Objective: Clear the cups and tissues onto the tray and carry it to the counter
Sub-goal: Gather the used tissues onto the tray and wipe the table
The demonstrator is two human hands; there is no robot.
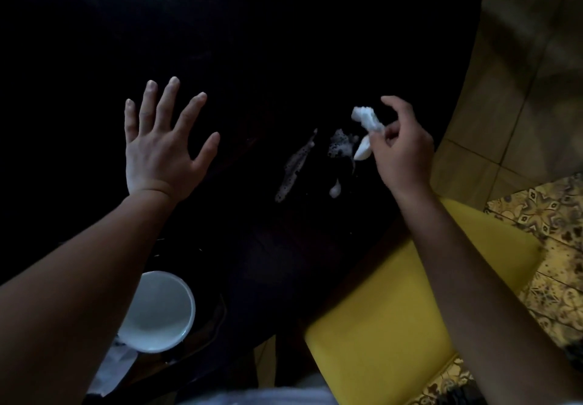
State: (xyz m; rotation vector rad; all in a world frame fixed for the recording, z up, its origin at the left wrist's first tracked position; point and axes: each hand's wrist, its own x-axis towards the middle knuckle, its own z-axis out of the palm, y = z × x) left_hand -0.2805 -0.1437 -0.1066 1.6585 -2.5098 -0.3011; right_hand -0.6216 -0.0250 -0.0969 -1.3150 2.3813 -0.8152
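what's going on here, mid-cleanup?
Looks like it. A person stands over a dark table. The right hand pinches a crumpled white tissue just above foamy spill marks. The left hand is spread flat, fingers straight, holding nothing. A white cup sits near the table's edge under the left forearm. A yellow chair seat is at right.

A café or dining room is suggested: a dark table (284, 41) under the left hand (157, 152), a yellow chair seat (394, 303) and patterned floor tiles (552, 215) beside the right hand (403, 152).
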